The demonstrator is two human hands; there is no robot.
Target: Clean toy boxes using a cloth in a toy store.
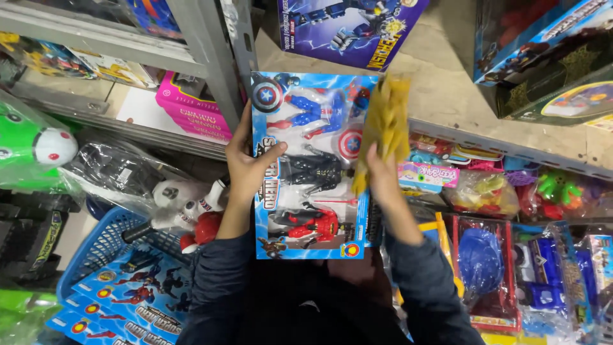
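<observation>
Left hand [246, 167] clamps toy box [311, 166] at its left edge, held centre before shelves. Right hand [382, 174] grips yellow cloth [386, 124] on box's right side. Step, judged: dusting. Next wipe needs steady box.

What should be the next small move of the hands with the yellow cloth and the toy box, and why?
Probably sweep the yellow cloth down across the toy box window. The right hand holds the cloth at the box's upper right edge, while the left hand steadies the left side, so the lower figures look not yet wiped.
</observation>
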